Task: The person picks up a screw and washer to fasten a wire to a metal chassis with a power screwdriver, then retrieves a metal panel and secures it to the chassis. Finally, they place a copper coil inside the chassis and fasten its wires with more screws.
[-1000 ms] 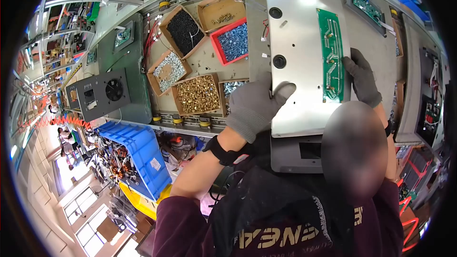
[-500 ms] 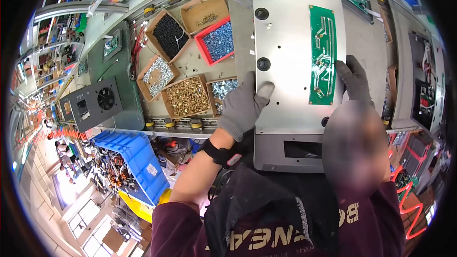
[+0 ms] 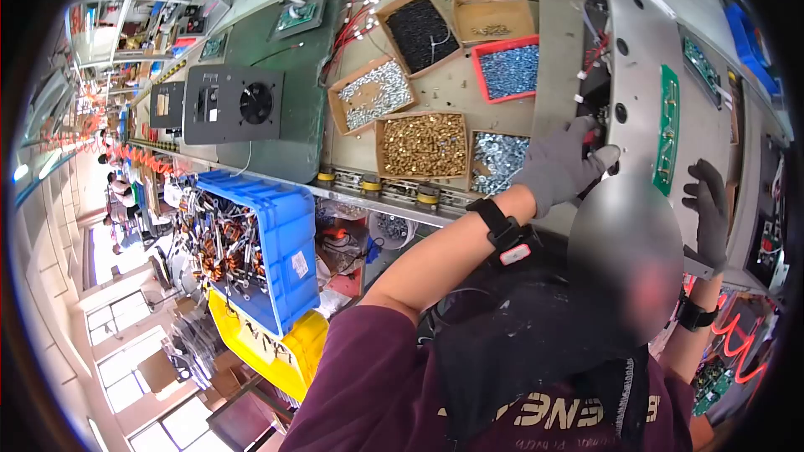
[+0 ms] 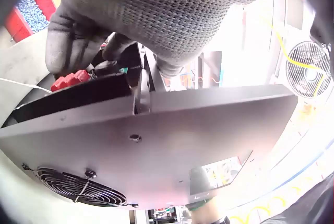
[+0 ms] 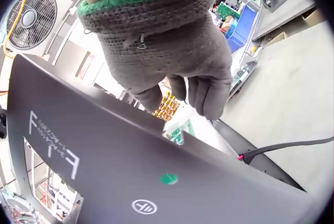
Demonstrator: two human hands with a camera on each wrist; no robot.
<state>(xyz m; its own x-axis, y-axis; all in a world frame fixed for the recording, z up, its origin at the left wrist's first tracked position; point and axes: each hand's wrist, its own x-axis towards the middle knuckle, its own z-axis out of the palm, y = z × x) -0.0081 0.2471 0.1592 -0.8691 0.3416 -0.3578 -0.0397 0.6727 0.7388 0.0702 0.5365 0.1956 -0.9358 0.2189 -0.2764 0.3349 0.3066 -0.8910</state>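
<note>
A silver metal panel [image 3: 636,75] carrying a long green circuit board [image 3: 667,130] stands tilted, with dark parts and wires showing along its left edge. At that edge, my left hand [image 3: 565,166] holds the panel between thumb and fingers. In the left wrist view the left hand [image 4: 156,15] is over the dark grey case [image 4: 172,140], its fingers beside red connectors [image 4: 70,80]. My right hand [image 3: 710,213] is right of the board, fingers loosely bent and apart. Seen from the right wrist, the right hand [image 5: 167,51] hangs beyond the case edge [image 5: 156,125], gripping nothing visible.
Left of the panel are boxes of brass fasteners [image 3: 423,144], black screws [image 3: 419,33] and silver screws [image 3: 373,94], plus a red tray [image 3: 509,69]. A grey fan housing [image 3: 233,105] lies farther left, above a blue crate [image 3: 289,243]. Another circuit board [image 3: 700,67] is at right.
The head view has shifted. The panel has tilted, uncovering dark parts at its left edge. My left fingers have moved in at that edge; my right hand has come away from beside the green board.
</note>
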